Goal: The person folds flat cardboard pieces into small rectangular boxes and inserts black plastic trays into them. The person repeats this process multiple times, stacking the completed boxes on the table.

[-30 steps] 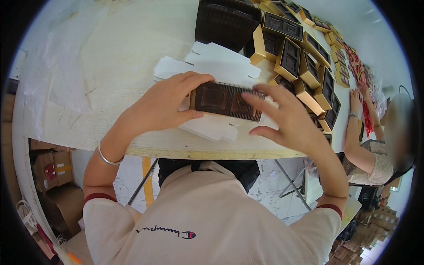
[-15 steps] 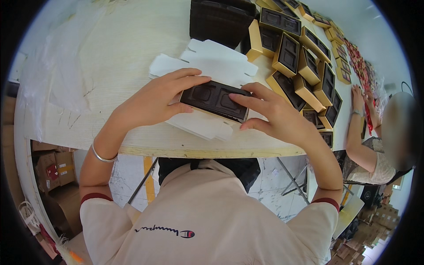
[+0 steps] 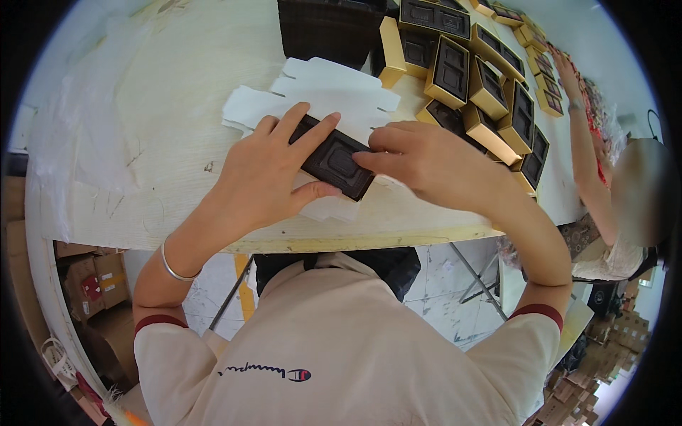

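Observation:
A black plastic insert tray (image 3: 339, 162) with square recesses lies slanted over flat white card blanks (image 3: 337, 85) near the table's front edge. My left hand (image 3: 273, 167) grips it, the fingers across its far left side and the thumb along its near side. At the tray's right end, the bent fingers of my right hand (image 3: 419, 160) are closed, with a fingertip on the tray's surface beside a recess. What lies beneath the tray is mostly hidden by it and my hands.
Gold boxes with black inserts (image 3: 449, 71) are heaped to the right of the cards. A stack of black trays (image 3: 330, 35) stands behind them. Crumpled clear plastic (image 3: 99, 121) covers the table's left side. At the far right, another person's arm (image 3: 586, 135) reaches over red packets (image 3: 595, 117).
The tray has turned, its right end swinging toward me, and shifted slightly left. My left hand has slid further over it; my right fingers have curled in. The other person's arm has reached farther away.

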Available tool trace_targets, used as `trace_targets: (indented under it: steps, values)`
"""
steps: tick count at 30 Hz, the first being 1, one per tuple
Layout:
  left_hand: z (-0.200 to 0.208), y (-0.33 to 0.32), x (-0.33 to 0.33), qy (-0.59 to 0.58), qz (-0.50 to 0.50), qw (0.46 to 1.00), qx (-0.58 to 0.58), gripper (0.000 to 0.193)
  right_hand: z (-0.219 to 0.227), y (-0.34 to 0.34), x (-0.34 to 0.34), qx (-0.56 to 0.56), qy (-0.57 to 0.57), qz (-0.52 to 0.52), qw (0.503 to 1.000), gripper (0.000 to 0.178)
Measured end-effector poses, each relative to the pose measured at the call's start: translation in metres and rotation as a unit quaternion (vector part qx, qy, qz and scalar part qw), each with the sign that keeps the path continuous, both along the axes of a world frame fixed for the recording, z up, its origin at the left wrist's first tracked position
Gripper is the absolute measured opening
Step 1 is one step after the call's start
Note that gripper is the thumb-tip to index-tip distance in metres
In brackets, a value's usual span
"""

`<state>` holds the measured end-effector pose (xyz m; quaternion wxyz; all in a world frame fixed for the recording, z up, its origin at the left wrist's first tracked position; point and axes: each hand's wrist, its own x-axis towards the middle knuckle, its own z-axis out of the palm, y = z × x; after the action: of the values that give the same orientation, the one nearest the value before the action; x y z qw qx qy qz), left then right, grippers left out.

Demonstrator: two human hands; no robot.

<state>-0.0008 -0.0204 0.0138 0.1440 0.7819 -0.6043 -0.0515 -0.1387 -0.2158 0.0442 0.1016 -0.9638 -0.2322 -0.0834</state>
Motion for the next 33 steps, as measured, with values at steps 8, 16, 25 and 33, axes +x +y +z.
trace_targets:
  steps: [8,16,25,33]
  values:
    - [-0.001,-0.002,0.009,0.004,-0.034,0.999,-0.006,0.086,0.006,-0.009,0.008,-0.096,0.023,0.078,0.992,0.034]
    - [-0.005,-0.002,0.010,-0.054,-0.043,0.997,-0.025,0.085,0.004,-0.002,0.008,-0.125,-0.021,0.086,0.988,0.039]
    - [-0.020,0.002,0.007,-0.038,-0.072,0.996,-0.023,0.074,-0.053,0.040,-0.029,-0.053,-0.025,-0.152,0.987,0.081]
    - [-0.029,0.007,0.001,-0.089,-0.036,0.993,-0.066,0.077,-0.060,0.058,-0.029,0.022,-0.044,-0.238,0.970,0.062]
